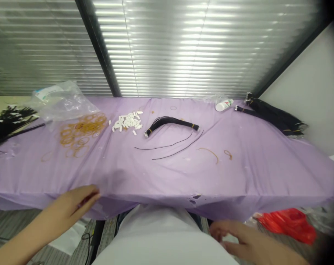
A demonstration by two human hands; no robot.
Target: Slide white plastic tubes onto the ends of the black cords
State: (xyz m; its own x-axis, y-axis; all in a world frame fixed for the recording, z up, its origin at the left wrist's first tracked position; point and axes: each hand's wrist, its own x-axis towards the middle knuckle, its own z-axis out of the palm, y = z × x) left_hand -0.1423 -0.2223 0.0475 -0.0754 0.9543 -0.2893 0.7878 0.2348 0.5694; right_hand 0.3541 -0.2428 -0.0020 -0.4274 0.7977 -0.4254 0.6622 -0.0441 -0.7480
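My left hand (82, 201) is over the front edge of the table, its thumb apart from the fingers and nothing visible in it. My right hand (235, 237) hangs below the table edge beside my white shirt, slightly blurred. Its fingers are loosely curved, with a gap to the thumb. Both hands are away from the things on the table. A bundle of black wires (171, 120), tied at both ends with yellowish bands, lies at the middle. Two loose black wires (180, 149) lie in front of it. Left of the bundle is a pile of small white connectors (128, 121).
Yellow rubber bands (86, 127) lie heaped beside a clear plastic bag (64, 101). More black wires (4, 123) are at far left, and thick black bundles (274, 117) at far right. A white bottle (224, 105) lies at the back. A red bag (290, 224) is below the table.
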